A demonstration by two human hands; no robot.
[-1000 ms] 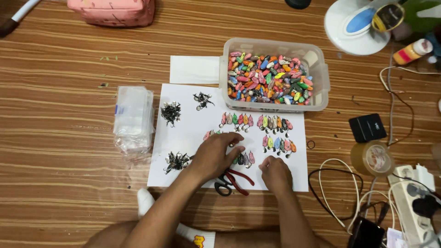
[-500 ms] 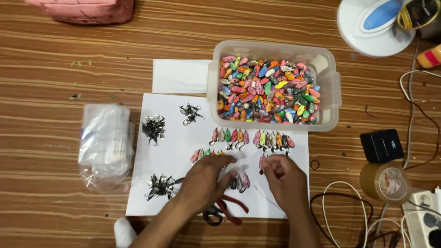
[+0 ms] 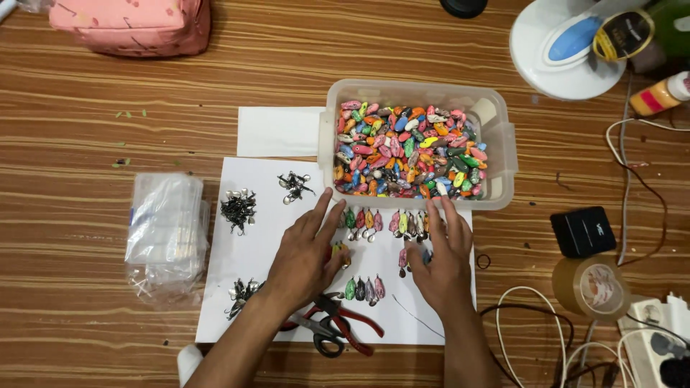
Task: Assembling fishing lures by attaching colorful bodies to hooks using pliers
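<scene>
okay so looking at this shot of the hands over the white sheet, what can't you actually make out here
Head view only:
- Left hand covers some lures beneath it; whether it grips one cannot be told.
- Right hand likewise hides what its fingers touch.
- Pliers: tips hidden under the left wrist.
- Small metal hooks: too small to count.
- Pink bag: cut off by the top edge.

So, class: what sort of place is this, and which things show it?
Probably a home craft workbench: a clear tub of small colourful painted pieces, rows of them on white paper, red-handled pliers, and a tape roll.
</scene>
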